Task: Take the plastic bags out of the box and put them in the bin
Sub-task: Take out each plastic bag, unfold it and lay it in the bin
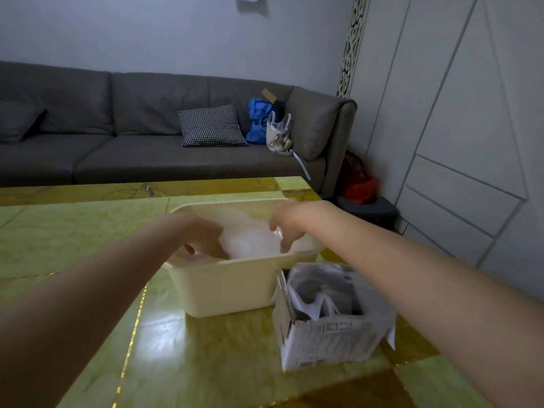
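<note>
Head view: both hands in the bin (235, 287), on the bags (250, 240).
Left hand (203, 235) at 9 o'clock presses into the bags, fingers curled down; grip unclear. Right hand (287, 223) at 3 o'clock pinches a bag edge. Box (326, 340), more bags inside, sits at the bin's 4 o'clock, touching it, on the table (73, 237).

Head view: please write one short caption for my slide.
Both hands, left hand and right hand, press clear plastic bags into a cream plastic bin beside a cardboard box.
</note>
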Demonstrator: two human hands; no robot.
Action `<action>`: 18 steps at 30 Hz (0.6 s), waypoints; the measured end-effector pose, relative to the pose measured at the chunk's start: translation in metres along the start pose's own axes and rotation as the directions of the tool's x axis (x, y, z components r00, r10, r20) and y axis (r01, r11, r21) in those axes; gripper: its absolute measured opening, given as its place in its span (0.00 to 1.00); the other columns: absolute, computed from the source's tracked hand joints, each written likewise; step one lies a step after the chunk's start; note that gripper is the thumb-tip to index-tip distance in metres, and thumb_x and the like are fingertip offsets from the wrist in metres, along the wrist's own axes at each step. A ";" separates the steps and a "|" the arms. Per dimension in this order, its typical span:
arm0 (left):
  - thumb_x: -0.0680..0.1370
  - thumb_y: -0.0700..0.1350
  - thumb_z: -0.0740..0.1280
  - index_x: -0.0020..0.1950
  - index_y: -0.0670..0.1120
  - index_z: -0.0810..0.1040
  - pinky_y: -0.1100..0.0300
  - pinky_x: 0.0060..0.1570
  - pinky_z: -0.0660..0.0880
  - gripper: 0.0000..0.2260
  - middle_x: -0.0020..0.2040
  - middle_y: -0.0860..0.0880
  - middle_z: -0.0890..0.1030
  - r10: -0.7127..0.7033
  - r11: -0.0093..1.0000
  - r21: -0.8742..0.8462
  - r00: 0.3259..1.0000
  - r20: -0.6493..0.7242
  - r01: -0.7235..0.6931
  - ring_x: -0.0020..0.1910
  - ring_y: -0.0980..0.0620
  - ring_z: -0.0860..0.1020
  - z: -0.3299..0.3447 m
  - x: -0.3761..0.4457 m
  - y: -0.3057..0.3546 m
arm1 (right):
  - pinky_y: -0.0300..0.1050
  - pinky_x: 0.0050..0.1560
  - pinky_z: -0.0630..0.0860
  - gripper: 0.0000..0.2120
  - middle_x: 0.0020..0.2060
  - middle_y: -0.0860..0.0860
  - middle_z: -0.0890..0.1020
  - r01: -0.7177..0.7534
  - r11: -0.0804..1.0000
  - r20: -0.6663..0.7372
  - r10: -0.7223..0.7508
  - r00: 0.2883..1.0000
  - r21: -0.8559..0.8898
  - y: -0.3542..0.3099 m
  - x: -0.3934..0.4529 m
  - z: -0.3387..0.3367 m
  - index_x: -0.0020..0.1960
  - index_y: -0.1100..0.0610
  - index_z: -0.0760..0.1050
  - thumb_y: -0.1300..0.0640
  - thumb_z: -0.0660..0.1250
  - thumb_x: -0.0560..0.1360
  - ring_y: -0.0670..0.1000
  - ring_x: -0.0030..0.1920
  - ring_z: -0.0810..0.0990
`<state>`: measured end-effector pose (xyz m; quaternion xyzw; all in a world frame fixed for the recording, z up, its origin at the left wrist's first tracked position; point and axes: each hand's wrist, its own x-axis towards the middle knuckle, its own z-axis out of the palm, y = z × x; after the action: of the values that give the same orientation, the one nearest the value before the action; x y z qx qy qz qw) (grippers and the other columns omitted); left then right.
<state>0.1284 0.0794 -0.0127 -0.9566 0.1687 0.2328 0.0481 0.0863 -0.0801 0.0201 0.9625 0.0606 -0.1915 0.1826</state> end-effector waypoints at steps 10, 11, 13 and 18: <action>0.78 0.39 0.62 0.58 0.44 0.78 0.59 0.52 0.72 0.11 0.57 0.45 0.79 0.157 0.924 -0.207 0.812 -0.562 -0.322 0.53 0.49 0.77 -0.020 -0.093 0.037 | 0.43 0.40 0.73 0.18 0.34 0.51 0.79 0.014 0.903 -0.108 0.036 0.993 0.429 0.020 -0.105 0.009 0.38 0.60 0.78 0.48 0.63 0.78 0.51 0.36 0.77; 0.78 0.39 0.62 0.59 0.44 0.78 0.61 0.51 0.72 0.11 0.57 0.46 0.79 0.195 0.916 -0.197 0.817 -0.543 -0.350 0.52 0.50 0.77 -0.016 -0.099 0.049 | 0.42 0.35 0.70 0.17 0.31 0.51 0.75 -0.008 0.918 -0.073 0.040 0.997 0.396 0.016 -0.110 0.015 0.34 0.59 0.73 0.50 0.65 0.77 0.50 0.33 0.73; 0.78 0.39 0.62 0.60 0.45 0.78 0.63 0.51 0.71 0.12 0.58 0.46 0.79 0.258 0.908 -0.163 0.821 -0.509 -0.386 0.53 0.51 0.77 -0.007 -0.111 0.071 | 0.41 0.32 0.67 0.16 0.31 0.51 0.71 -0.026 0.927 -0.110 0.072 0.991 0.374 0.009 -0.116 0.027 0.32 0.57 0.67 0.57 0.68 0.76 0.51 0.33 0.72; 0.79 0.40 0.60 0.65 0.43 0.74 0.61 0.50 0.74 0.15 0.61 0.45 0.78 0.278 0.902 -0.217 0.887 -0.370 -0.373 0.54 0.47 0.79 0.003 -0.121 0.100 | 0.43 0.39 0.73 0.05 0.41 0.53 0.79 0.042 0.840 -0.365 0.190 0.911 0.541 0.017 -0.124 0.029 0.44 0.60 0.79 0.62 0.73 0.70 0.52 0.43 0.77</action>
<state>-0.0082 0.0227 0.0395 -0.9363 0.2989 0.0958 -0.1574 -0.0350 -0.1123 0.0491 0.9946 0.0028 0.0100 -0.1034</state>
